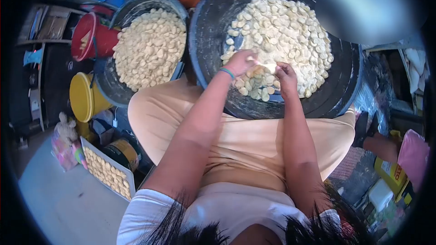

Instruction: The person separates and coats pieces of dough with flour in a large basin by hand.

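Observation:
A large black basin [196, 41] holds a heap of pale, flour-dusted dough pieces [290, 31]. Over the near left part of this heap, my left hand [241, 62] has its fingers closed at one end of a small pale dough piece [271, 68]. The fingertips of my right hand [287, 78] pinch the other end of it. A green band circles my left wrist. Beneath both hands lie more dough pieces, and a blue patch shows among them at the basin's near side.
Left of the basin stands a second tub [105, 79] full of similar pieces, beside a red bucket [102, 36] and a yellow bucket [81, 97]. A tray [131, 179] of pieces lies lower left. Another person's leg [381, 146] is at the right.

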Demonstrator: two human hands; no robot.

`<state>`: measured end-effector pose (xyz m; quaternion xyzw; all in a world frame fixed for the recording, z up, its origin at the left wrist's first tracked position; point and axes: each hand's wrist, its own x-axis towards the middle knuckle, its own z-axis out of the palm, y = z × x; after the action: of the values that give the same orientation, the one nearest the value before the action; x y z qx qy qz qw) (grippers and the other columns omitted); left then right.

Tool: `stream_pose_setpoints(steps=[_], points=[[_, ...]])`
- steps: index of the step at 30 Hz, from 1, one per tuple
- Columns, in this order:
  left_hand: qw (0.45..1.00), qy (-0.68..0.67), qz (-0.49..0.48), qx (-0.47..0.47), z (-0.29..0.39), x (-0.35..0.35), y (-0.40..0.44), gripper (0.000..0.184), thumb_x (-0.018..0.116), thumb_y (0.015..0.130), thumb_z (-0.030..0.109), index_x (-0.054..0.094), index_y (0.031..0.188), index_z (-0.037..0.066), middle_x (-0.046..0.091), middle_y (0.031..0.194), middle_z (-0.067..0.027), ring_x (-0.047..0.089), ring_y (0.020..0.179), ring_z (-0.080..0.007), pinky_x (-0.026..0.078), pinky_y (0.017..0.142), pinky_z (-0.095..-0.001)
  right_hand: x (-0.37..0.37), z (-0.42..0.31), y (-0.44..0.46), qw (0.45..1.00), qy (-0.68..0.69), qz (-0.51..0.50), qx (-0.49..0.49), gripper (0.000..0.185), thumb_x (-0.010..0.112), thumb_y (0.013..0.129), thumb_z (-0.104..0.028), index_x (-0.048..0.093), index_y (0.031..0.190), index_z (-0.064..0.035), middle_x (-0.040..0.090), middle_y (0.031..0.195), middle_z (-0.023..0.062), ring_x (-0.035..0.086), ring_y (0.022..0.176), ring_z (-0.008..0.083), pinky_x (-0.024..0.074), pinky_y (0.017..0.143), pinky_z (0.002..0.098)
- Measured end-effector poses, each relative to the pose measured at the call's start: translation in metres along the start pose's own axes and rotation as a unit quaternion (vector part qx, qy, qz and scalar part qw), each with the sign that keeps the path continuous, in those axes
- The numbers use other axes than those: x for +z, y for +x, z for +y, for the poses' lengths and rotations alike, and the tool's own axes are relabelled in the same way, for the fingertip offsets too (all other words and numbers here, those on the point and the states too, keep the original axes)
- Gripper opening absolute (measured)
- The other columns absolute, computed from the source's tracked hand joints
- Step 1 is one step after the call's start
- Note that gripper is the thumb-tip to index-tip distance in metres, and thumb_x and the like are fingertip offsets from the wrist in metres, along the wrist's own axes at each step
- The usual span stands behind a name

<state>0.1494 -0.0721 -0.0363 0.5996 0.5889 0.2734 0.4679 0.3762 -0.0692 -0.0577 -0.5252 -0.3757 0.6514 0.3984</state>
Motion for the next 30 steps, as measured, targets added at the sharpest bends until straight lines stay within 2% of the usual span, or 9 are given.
stream_pose_setpoints(steps=[8, 12, 17, 20, 21, 23, 26, 27, 30], points=[[0.956, 0.153, 0.071, -0.241, -0.087, -0.004, 0.029, 0.044, 0.068, 0.072, 0.019, 0.062, 0.115, 0.011, 0.05, 0.115, -0.0204, 0.05, 0.113, -0.0371, 0.039, 0.101, -0.0367, -0.004, 0.017, -0.001, 0.963, 0.128, -0.002, 0.235, 0.022, 0.054, 0.096, -0.025, 0.061, 0.105, -0.0061, 0.062, 0.092, 0.0025, 0.059, 0.079, 0.0122, 0.0476, 0.071, 0.0276], [0.962, 0.132, 0.063, -0.231, -0.115, 0.0, 0.061, 0.059, 0.069, 0.072, 0.019, 0.053, 0.128, 0.015, 0.043, 0.133, -0.0191, 0.046, 0.122, -0.0357, 0.038, 0.103, -0.039, -0.004, 0.031, 0.008, 0.957, -0.082, -0.083, 0.267, 0.042, 0.055, 0.091, -0.045, 0.063, 0.105, -0.0063, 0.062, 0.097, 0.0026, 0.055, 0.096, 0.0134, 0.0432, 0.083, 0.0312], [0.896, 0.342, -0.118, -0.257, -0.084, 0.01, 0.06, 0.066, 0.069, 0.074, 0.025, 0.045, 0.135, 0.021, 0.044, 0.134, -0.017, 0.044, 0.123, -0.0367, 0.038, 0.101, -0.0395, -0.014, 0.043, 0.003, 0.947, -0.098, -0.065, 0.3, 0.044, 0.057, 0.09, -0.043, 0.056, 0.119, -0.0089, 0.058, 0.108, 0.001, 0.053, 0.101, 0.0135, 0.0415, 0.085, 0.0307], [0.937, 0.195, -0.177, -0.228, -0.127, 0.004, 0.074, 0.061, 0.067, 0.077, 0.028, 0.045, 0.133, 0.016, 0.048, 0.13, -0.0156, 0.05, 0.117, -0.0326, 0.04, 0.1, -0.039, -0.017, 0.044, 0.006, 0.942, -0.125, -0.061, 0.305, 0.042, 0.06, 0.09, -0.038, 0.055, 0.121, -0.0102, 0.057, 0.109, 0.0011, 0.053, 0.099, 0.0135, 0.0415, 0.085, 0.0299], [0.948, 0.025, -0.178, -0.262, -0.121, 0.001, 0.074, 0.055, 0.067, 0.077, 0.03, 0.049, 0.128, 0.016, 0.052, 0.123, -0.0131, 0.052, 0.113, -0.029, 0.042, 0.096, -0.0394, -0.014, 0.04, 0.007, 0.954, -0.11, -0.056, 0.273, 0.043, 0.062, 0.088, -0.036, 0.054, 0.121, -0.0092, 0.056, 0.111, 0.0031, 0.053, 0.1, 0.0143, 0.0421, 0.086, 0.0311], [0.884, -0.313, -0.164, -0.307, -0.1, -0.008, 0.07, 0.044, 0.066, 0.077, 0.033, 0.058, 0.117, 0.016, 0.06, 0.11, -0.008, 0.057, 0.105, -0.0218, 0.045, 0.089, -0.0403, 0.0, 0.021, 0.007, 0.974, -0.079, -0.05, 0.208, 0.045, 0.067, 0.085, -0.031, 0.054, 0.121, -0.0073, 0.056, 0.114, 0.0069, 0.053, 0.102, 0.0161, 0.0434, 0.087, 0.0333], [0.814, -0.478, -0.191, -0.269, -0.041, -0.005, 0.058, 0.034, 0.061, 0.084, 0.031, 0.058, 0.113, 0.014, 0.063, 0.098, -0.0033, 0.06, 0.09, -0.0164, 0.049, 0.078, -0.0369, 0.032, -0.026, -0.002, 0.991, -0.056, -0.083, 0.094, 0.054, 0.071, 0.082, -0.024, 0.049, 0.128, -0.006, 0.05, 0.127, 0.0117, 0.053, 0.109, 0.0189, 0.0416, 0.094, 0.0353], [0.81, -0.494, -0.17, -0.266, -0.012, -0.003, 0.05, 0.028, 0.057, 0.088, 0.029, 0.058, 0.11, 0.012, 0.063, 0.095, -0.0024, 0.061, 0.079, -0.0148, 0.05, 0.065, -0.0317, 0.036, -0.028, -0.003, 0.991, -0.105, -0.078, 0.023, 0.053, 0.07, 0.082, -0.02, 0.049, 0.128, -0.0049, 0.052, 0.123, 0.0119, 0.052, 0.11, 0.0188, 0.0431, 0.093, 0.0348], [0.799, -0.551, -0.173, -0.171, 0.011, 0.007, 0.026, 0.033, 0.053, 0.091, 0.03, 0.054, 0.118, 0.012, 0.063, 0.099, -0.0036, 0.064, 0.083, -0.0142, 0.055, 0.067, -0.0294, 0.046, -0.028, -0.002, 0.976, -0.167, -0.065, -0.122, 0.049, 0.069, 0.083, -0.011, 0.049, 0.126, -0.0021, 0.056, 0.116, 0.0129, 0.052, 0.11, 0.0184, 0.0476, 0.088, 0.0327]])
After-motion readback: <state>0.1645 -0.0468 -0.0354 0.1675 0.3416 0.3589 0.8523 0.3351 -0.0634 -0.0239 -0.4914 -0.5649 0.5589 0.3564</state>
